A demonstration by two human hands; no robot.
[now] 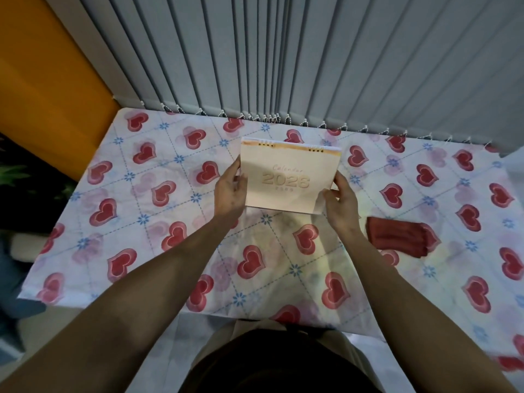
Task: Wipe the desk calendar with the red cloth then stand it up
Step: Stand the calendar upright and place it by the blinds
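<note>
Holding the desk calendar (pixel 289 177) by its two side edges, the left hand (pixel 229 191) and the right hand (pixel 340 205) each pinch the cover between thumb and fingers, toward the far-middle of the table (pixel 170 279). Its lower edge appears close to, or on, the heart-print tablecloth (pixel 269 251); contact cannot be confirmed. The red cloth (pixel 402 236) lies released near the right edge, just beside the right wrist. This suggests the standing step is in hand. Spread the base panels first, seat the lower edge flat, keep the ring binding (pixel 314 148) uppermost, and release both sides together only once the calendar stays upright.
</note>
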